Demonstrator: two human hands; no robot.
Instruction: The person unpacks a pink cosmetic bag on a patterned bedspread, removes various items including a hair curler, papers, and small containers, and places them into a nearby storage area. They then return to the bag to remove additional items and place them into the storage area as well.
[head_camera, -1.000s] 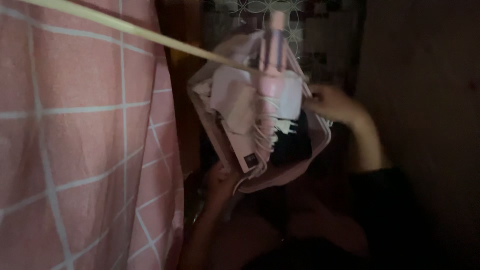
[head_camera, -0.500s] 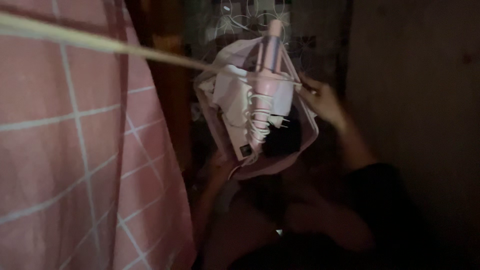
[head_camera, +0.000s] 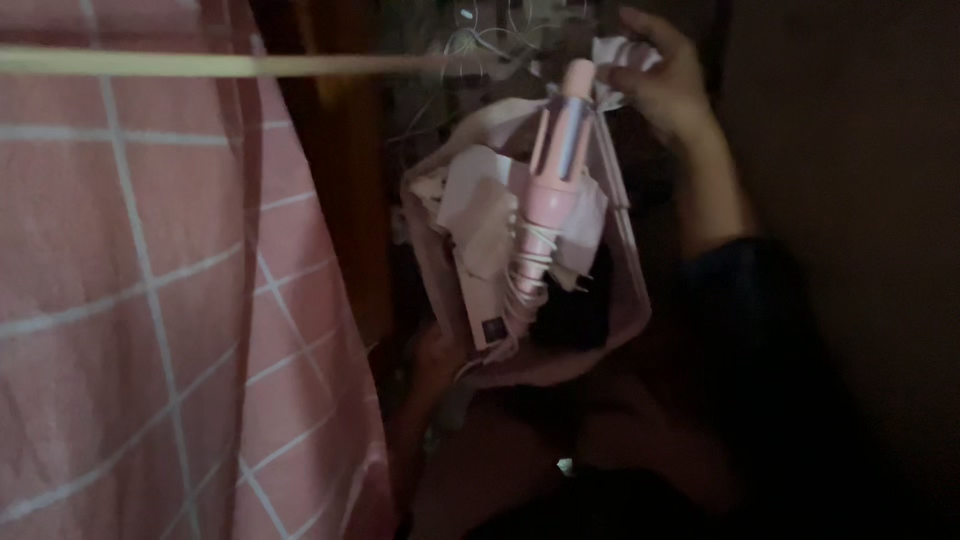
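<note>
A pale pink basket (head_camera: 628, 300) is tilted toward me, held up in a dark space. My left hand (head_camera: 440, 352) grips its lower left edge from beneath. My right hand (head_camera: 660, 82) is raised above the basket's far rim, fingers closed on a small pale crumpled thing. Inside the basket lie a pink curling wand (head_camera: 548, 178) with a white coiled cord, a flat pink box (head_camera: 480, 305), crumpled white packaging (head_camera: 470, 205) and something black (head_camera: 575, 310).
A pink curtain with a white grid (head_camera: 150, 300) hangs at the left. A pale yellow rod (head_camera: 200, 65) runs across the top. Dark wooden surfaces stand behind and to the right. Tangled white cables (head_camera: 480, 40) show above the basket.
My right hand has risen from the basket's right rim to above its top, now holding a pale crumpled thing. The basket has tipped a little more upright.
</note>
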